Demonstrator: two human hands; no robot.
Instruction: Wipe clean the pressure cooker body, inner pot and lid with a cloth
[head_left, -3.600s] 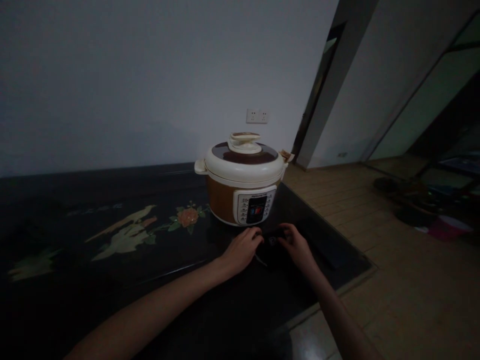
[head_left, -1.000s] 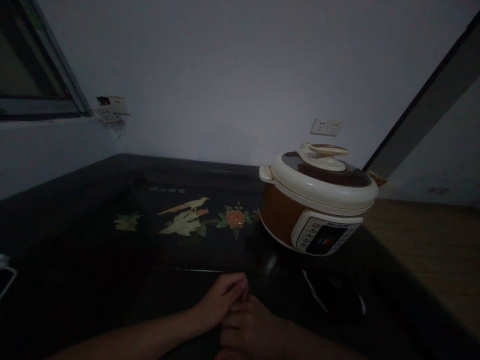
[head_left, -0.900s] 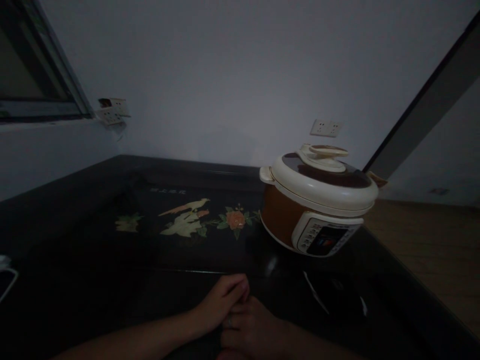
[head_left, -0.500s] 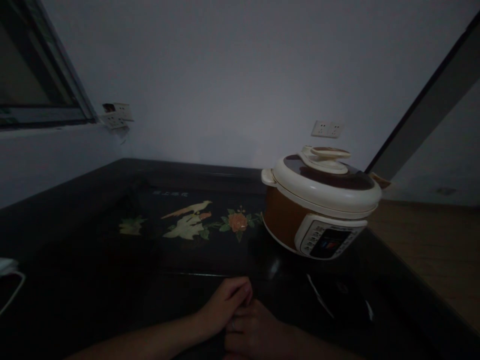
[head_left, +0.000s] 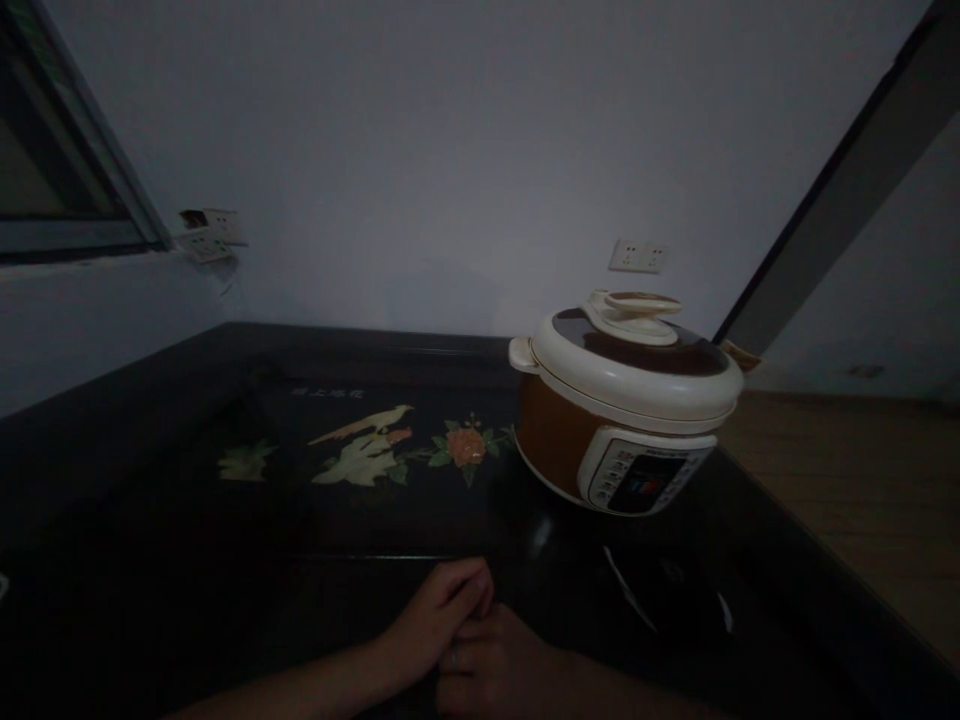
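Both hands rest together at the near side of a dark table, fingers curled and touching each other. My left hand point(head_left: 433, 615) is bent at the knuckles, its fingertips meeting the other hand. Against it lies my right hand point(head_left: 499, 665), closed, with a ring on one finger. No object shows in either hand. Right of them lies a flat black item with pale edges point(head_left: 667, 595), too dark to name. Beyond it stands an electric pressure cooker point(head_left: 622, 420), brown and cream, its lid on and its control panel facing the near right.
The dark table point(head_left: 187, 600) bears an inlaid bird point(head_left: 367, 425) and flower point(head_left: 466, 446). A wall socket point(head_left: 637, 256) is behind the cooker, and more sockets point(head_left: 210, 235) are by the window point(head_left: 67, 150). Wooden floor point(head_left: 817, 480) shows past the table's right edge.
The view has shifted slightly, so the cooker and table sit a little further left. The white item at the left edge has mostly left the frame. My hands stay together.
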